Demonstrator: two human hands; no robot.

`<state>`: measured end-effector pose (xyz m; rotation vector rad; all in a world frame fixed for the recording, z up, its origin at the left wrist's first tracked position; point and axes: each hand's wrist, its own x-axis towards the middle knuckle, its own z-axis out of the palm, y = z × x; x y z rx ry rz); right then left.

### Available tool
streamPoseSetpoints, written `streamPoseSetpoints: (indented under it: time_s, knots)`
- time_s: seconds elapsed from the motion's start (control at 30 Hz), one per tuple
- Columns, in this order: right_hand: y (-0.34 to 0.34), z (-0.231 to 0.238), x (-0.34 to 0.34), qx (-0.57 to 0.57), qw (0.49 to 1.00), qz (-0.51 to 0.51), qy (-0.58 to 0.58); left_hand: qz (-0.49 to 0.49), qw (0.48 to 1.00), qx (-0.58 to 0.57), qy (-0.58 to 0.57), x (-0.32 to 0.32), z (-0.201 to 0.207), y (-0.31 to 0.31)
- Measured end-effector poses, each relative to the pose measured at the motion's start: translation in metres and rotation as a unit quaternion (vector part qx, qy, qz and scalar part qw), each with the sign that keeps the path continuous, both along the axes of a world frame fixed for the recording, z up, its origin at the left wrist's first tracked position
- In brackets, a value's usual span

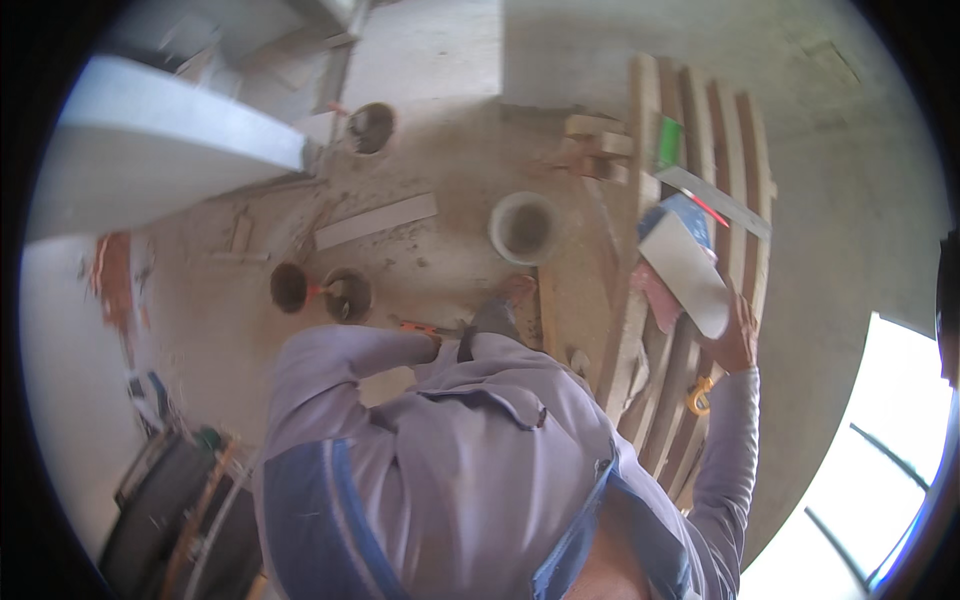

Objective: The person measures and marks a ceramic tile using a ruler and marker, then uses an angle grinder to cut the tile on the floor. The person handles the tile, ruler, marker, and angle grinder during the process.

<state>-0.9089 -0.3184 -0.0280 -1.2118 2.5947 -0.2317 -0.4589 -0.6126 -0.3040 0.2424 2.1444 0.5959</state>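
Note:
My right hand (738, 335) is closed on the near end of a pale, flat strip with a rounded end (685, 270), held above a stack of wooden beams (645, 190). Under the strip lie a blue wrapper or cloth (688, 208) and a pinkish one (657, 300). Just beyond rest a flat metal ruler (740, 212) and a red pencil (708, 208). My left hand (430, 346) is down by my waist, mostly hidden by my sleeve. An orange and dark tool (425, 328) shows beside it; whether the hand grips it is unclear.
On the beams are a green rectangular piece (670, 142) and a yellow ring-shaped item (700, 397). A white bucket (497, 228) stands left of them. Dark buckets (290, 287) and a long pale board (377, 221) lie about the dusty floor. Wooden blocks (600, 140) sit farther off.

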Motion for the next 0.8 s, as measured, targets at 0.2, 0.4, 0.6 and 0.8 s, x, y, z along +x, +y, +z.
streamPoseSetpoints:
  time_s: [0.2,0.4,0.6,0.8]
  knots:
    - [0.012,0.006,0.002,-0.042,0.999,-0.011,0.031,0.302,0.950,-0.050,0.052,0.012,0.011,0.029]
    - [-0.001,0.048,0.040,-0.120,0.991,0.061,-0.003,0.417,0.898,-0.134,0.048,0.137,-0.016,0.064]
    - [-0.094,0.115,0.189,-0.157,0.964,0.212,0.028,0.764,0.618,-0.178,0.056,0.188,0.051,0.079]
    - [-0.206,0.102,0.338,-0.165,0.864,0.475,-0.027,0.781,0.333,-0.247,0.466,0.327,0.235,0.053]
